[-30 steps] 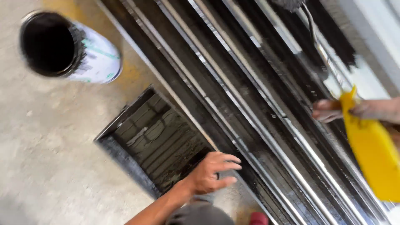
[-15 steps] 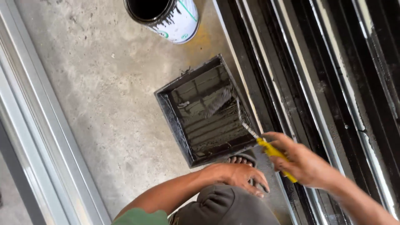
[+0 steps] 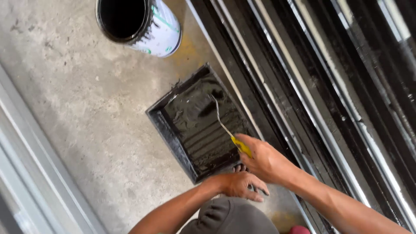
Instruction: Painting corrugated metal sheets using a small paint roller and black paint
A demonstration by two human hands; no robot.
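Gripping the roller handle (image 3: pixel 241 146), right hand (image 3: pixel 264 162) fingers close around it; left hand (image 3: pixel 238 184), fingers spread, apparently steadies the tray (image 3: pixel 171 130); overloading risks drips.

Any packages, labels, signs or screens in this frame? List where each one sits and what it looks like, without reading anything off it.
Paint can: top of the frame on the concrete floor, beyond the black paint tray; round, open, dark inside, black-smeared rim.
Label on the can: wrapped round its side; white with green and dark markings, streaked with black drips.
No signs or screens show.
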